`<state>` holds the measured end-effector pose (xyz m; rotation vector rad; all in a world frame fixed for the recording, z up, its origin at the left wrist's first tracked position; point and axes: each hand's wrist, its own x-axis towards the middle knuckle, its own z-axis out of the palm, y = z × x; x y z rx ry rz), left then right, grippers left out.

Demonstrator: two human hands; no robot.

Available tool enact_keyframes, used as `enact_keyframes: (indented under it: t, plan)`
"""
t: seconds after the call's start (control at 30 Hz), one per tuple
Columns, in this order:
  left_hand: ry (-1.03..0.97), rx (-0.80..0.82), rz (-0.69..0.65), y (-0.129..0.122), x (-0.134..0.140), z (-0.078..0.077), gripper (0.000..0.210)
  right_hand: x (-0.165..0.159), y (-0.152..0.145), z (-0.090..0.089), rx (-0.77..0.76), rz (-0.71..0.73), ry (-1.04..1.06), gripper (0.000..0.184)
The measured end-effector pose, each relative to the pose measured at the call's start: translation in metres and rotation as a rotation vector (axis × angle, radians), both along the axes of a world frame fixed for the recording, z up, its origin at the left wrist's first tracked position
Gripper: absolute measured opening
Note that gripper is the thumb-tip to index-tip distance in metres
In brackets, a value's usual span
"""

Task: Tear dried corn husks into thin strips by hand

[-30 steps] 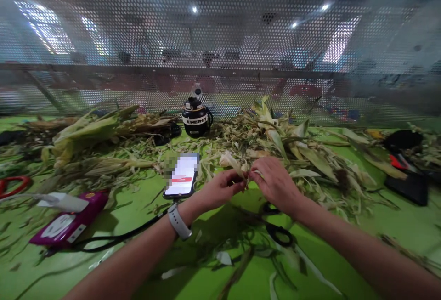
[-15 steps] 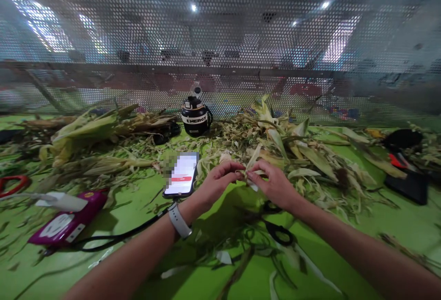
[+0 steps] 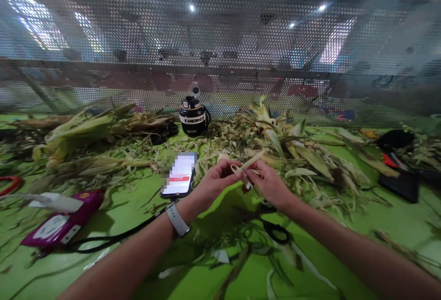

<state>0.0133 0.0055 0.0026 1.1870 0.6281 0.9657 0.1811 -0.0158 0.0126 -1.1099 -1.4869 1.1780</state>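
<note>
A pale strip of corn husk is pinched between my two hands, with a small loop standing at its left end. My left hand, with a grey-strapped watch on the wrist, closes its thumb and fingertips on the looped end. My right hand grips the strip just beside it, fingertips almost touching the left ones. A small whitish end hangs beneath the fingers. Below my right hand lie black-handled scissors, their blades partly hidden in shadow. Husk scraps are scattered on the green table in front.
Left of my hands lie a lit phone and a purple power bank with a white plug and black strap. A black bottle stands behind, between heaps of corn husks. A perforated metal screen rises at the back.
The husk strip has tilted from nearly upright to slanting right, and a loop now shows at my left fingertips. Both hands stay close together. The whole view has shifted slightly.
</note>
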Motion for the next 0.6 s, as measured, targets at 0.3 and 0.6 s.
enact_keyframes:
  t: [0.3, 0.6]
  plan:
    - [0.065, 0.011, -0.052, 0.0002, 0.0015, 0.0032, 0.035, 0.0008, -0.0002, -0.0057, 0.016, -0.085, -0.137, 0.019]
    - [0.064, -0.007, 0.056, 0.004, -0.0022, 0.0059, 0.029, -0.0032, -0.0035, -0.0032, -0.133, -0.023, -0.072, 0.044]
